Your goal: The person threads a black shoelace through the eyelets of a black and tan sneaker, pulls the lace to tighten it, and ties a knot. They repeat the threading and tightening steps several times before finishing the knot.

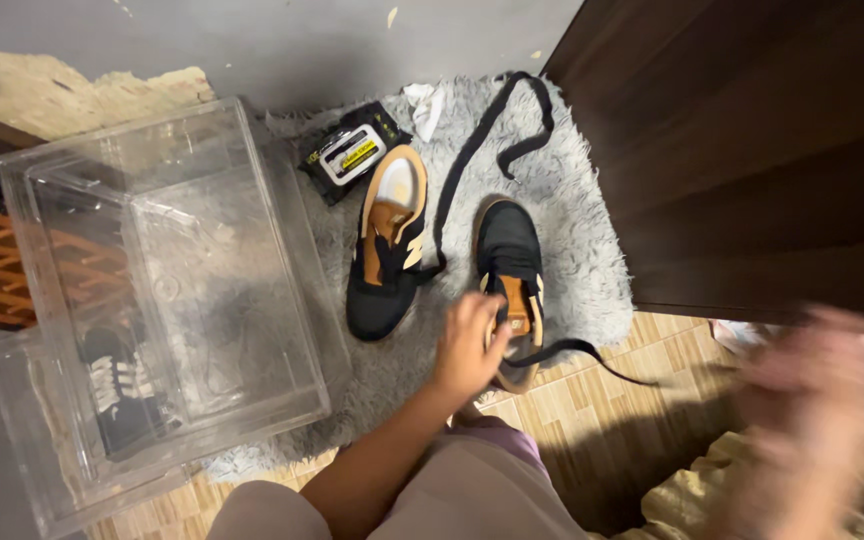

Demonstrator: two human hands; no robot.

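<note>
The left hand [467, 345] pinches the right shoe [510, 285] heel at six o'clock, the blurred right hand [817, 400] grip unreadable; the loose lace [482, 150] may snag.

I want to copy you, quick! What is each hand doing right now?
Left hand: closed on the heel end of the black and tan sneaker.
Right hand: too blurred to tell.
</note>
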